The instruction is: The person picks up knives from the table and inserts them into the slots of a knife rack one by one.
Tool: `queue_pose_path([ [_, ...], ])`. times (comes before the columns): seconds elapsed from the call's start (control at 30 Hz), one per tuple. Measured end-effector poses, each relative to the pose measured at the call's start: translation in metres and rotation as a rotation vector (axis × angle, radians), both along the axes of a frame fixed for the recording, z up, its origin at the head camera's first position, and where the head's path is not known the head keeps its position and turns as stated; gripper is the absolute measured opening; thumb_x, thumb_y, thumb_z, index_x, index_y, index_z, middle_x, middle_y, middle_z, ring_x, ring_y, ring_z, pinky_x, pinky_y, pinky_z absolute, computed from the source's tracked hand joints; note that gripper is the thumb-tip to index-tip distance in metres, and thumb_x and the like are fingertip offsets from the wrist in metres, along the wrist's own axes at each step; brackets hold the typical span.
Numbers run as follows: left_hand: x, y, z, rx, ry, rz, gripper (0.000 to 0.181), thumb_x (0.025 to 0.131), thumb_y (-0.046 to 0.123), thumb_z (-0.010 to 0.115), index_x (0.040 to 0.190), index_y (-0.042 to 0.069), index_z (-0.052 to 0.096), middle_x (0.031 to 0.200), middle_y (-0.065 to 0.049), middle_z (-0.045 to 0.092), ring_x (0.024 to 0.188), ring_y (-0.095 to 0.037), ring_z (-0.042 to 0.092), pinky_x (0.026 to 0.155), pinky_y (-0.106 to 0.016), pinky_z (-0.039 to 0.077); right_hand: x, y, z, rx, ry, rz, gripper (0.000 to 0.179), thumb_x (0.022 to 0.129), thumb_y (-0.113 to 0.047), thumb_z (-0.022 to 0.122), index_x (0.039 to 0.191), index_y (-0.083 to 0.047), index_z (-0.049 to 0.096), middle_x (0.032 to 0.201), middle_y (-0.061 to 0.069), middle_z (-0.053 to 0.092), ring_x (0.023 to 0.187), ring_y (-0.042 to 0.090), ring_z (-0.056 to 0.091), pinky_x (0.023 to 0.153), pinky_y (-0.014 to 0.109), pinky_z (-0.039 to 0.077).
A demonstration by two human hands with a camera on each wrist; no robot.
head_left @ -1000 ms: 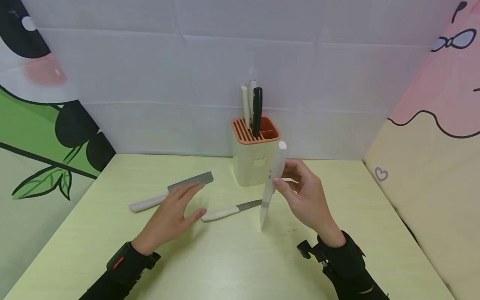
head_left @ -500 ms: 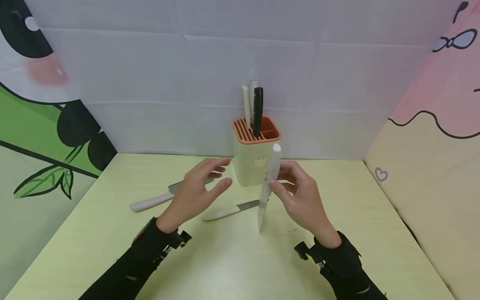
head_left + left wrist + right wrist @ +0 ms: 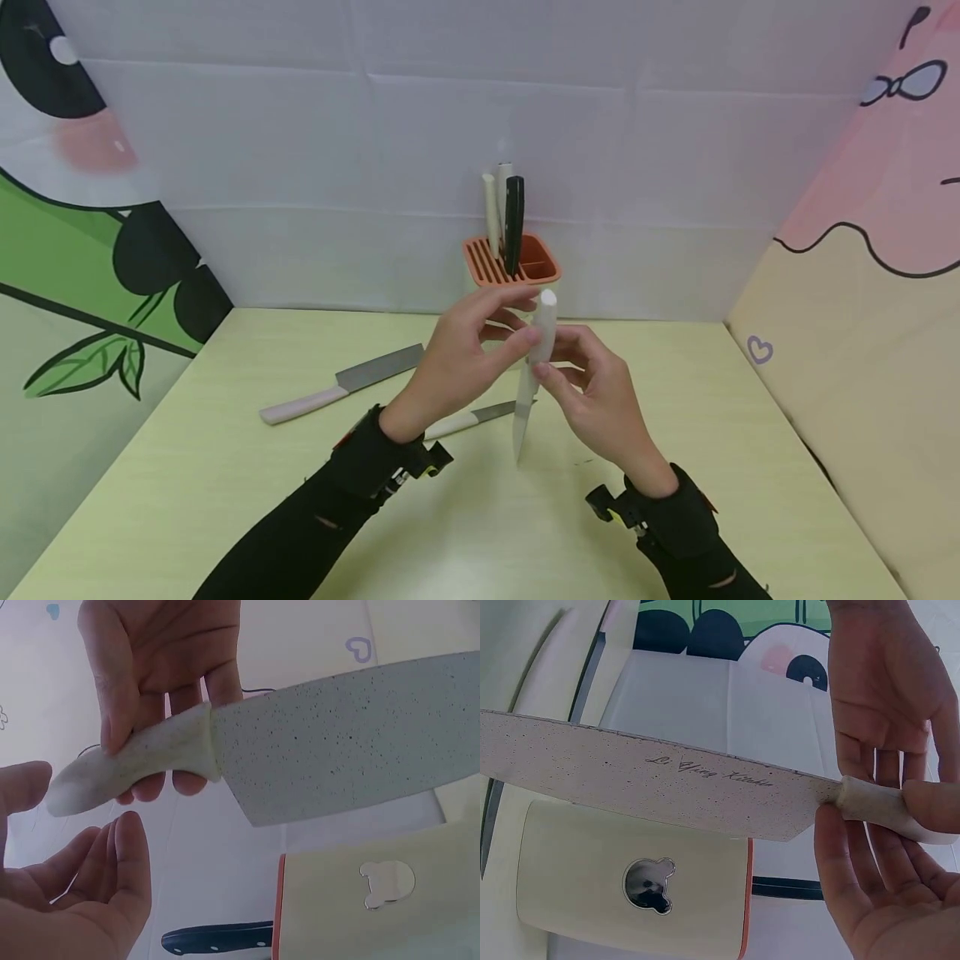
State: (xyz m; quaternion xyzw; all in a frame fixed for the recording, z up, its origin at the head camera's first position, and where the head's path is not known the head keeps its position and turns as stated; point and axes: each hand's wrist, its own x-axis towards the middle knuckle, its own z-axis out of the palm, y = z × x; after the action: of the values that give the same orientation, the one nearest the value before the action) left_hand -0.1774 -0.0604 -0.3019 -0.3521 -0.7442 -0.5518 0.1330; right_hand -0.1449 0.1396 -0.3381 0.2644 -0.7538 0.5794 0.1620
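Note:
My right hand [image 3: 603, 396] pinches a kitchen knife [image 3: 524, 400] by its pale speckled handle. The knife stands nearly upright, its broad speckled blade [image 3: 352, 739] pointing down with the tip close over the table. Beside the handle's upper end is my left hand [image 3: 457, 358], its thumb and fingers spread apart on either side of the handle butt. In the right wrist view, lettering shows on the blade [image 3: 667, 780], and my right thumb and fingers [image 3: 832, 855] hold the handle near the blade. Behind the hands stands a cream knife block [image 3: 570, 862] with an orange slotted top [image 3: 480, 260].
A black-handled knife [image 3: 513, 221] and pale-handled knives [image 3: 491, 217] stand in the block. On the table [image 3: 660, 367] lie a cleaver [image 3: 382, 369] at the left and a smaller white-handled knife [image 3: 456, 423], partly hidden behind my left arm. A pale curtain wall rises behind.
My left hand has moved right and up from over the cleaver to the held knife's handle. My right hand has shifted slightly left with the knife.

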Motion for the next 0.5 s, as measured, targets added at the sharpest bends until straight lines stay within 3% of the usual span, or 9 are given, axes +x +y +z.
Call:
queue_pose_path([
  [0.2, 0.003, 0.01, 0.0, -0.005, -0.009, 0.032, 0.046, 0.101, 0.017, 0.075, 0.145, 0.012, 0.064, 0.124, 0.0, 0.069, 0.105, -0.013, 0.068, 0.091, -0.03, 0.062, -0.001, -0.001, 0.0, 0.004, 0.011, -0.012, 0.035, 0.096, 0.004, 0.075, 0.129, -0.004, 0.064, 0.121, 0.006, 0.07, 0.104, 0.02, 0.072, 0.091, 0.03, 0.063],
  [0.5, 0.006, 0.014, 0.001, -0.04, 0.023, 0.088, 0.039, 0.101, 0.017, 0.076, 0.138, 0.006, 0.068, 0.119, -0.004, 0.071, 0.107, -0.015, 0.067, 0.09, -0.028, 0.062, 0.0, -0.001, 0.0, 0.015, 0.01, -0.02, 0.036, 0.096, 0.004, 0.075, 0.13, -0.004, 0.064, 0.122, 0.007, 0.07, 0.104, 0.022, 0.073, 0.089, 0.031, 0.064],
])
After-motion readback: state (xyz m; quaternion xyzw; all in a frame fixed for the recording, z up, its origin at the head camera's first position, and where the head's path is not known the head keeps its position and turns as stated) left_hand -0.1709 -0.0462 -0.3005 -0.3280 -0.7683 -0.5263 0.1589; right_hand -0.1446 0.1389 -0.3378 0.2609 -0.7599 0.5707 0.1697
